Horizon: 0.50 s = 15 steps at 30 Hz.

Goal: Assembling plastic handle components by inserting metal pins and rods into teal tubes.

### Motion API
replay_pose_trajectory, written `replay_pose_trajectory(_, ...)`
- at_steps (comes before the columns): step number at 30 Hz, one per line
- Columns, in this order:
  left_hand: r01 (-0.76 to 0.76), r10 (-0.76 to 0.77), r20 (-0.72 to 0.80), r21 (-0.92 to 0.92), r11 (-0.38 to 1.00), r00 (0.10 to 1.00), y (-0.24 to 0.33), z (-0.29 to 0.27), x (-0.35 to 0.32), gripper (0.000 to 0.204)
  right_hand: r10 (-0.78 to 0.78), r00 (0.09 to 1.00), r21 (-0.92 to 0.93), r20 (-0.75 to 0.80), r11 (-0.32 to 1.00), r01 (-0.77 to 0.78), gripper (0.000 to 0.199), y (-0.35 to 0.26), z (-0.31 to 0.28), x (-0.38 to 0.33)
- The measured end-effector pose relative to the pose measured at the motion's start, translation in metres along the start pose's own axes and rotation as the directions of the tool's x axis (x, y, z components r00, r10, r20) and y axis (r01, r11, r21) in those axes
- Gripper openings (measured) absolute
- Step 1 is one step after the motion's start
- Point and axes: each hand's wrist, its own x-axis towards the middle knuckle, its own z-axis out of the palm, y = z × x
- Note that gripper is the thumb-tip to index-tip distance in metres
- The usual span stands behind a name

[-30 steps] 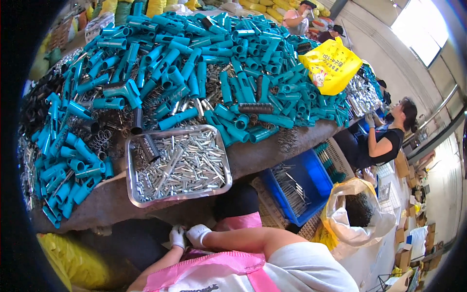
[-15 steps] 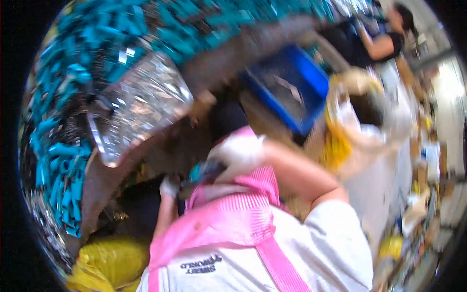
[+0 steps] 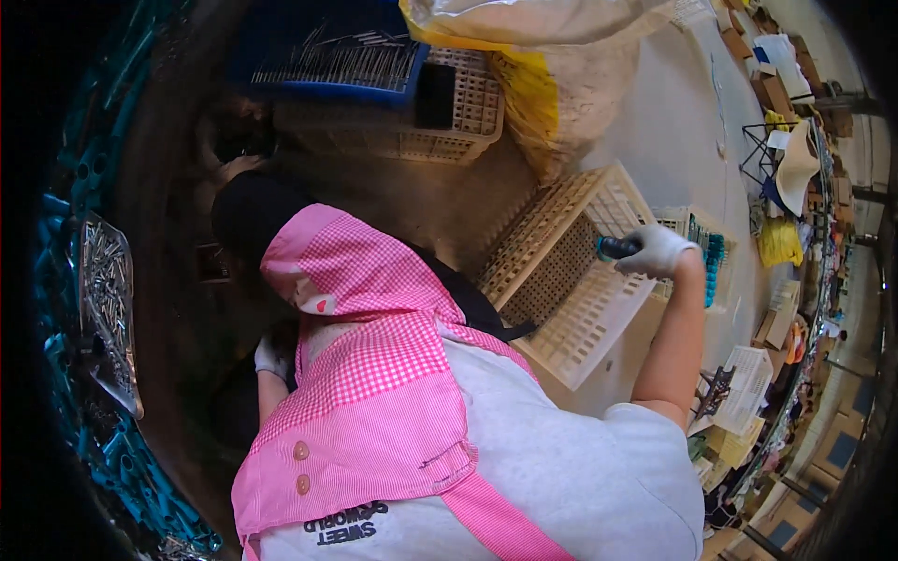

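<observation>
Overhead, the right hand (image 3: 659,251), gloved white, was closed around a dark teal-tipped tube (image 3: 617,248) held above a tilted cream lattice crate (image 3: 571,280) on the pale concrete floor (image 3: 655,131). The left hand (image 3: 271,358), also gloved, hung low beside the pink gingham apron (image 3: 374,393); its grip could not be told. A metal tray (image 3: 108,318) of silver parts sat on the worktable (image 3: 168,234) among teal tubes.

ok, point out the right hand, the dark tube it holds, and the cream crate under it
right hand (image 3: 660,251), head view, back of the white glove
dark tube (image 3: 614,248), head view, end sticking out of the fist
cream crate (image 3: 580,313), head view, perforated base
</observation>
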Motion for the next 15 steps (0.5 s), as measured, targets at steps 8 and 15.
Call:
replay_pose_trajectory(8,-0.141,0.146,-0.073,0.07,0.987,0.987,0.029,-0.03,-0.016,0.04,-0.031,0.969,-0.196,-0.244,0.98,-0.018,0.037,0.024,0.261,0.198)
replay_pose_trajectory(15,-0.21,0.306,-0.213,0.379,0.901,0.928,0.045,-0.027,-0.083,0.035,-0.072,0.971,0.258,0.228,0.966,0.011,0.041,-0.055,0.377,0.296)
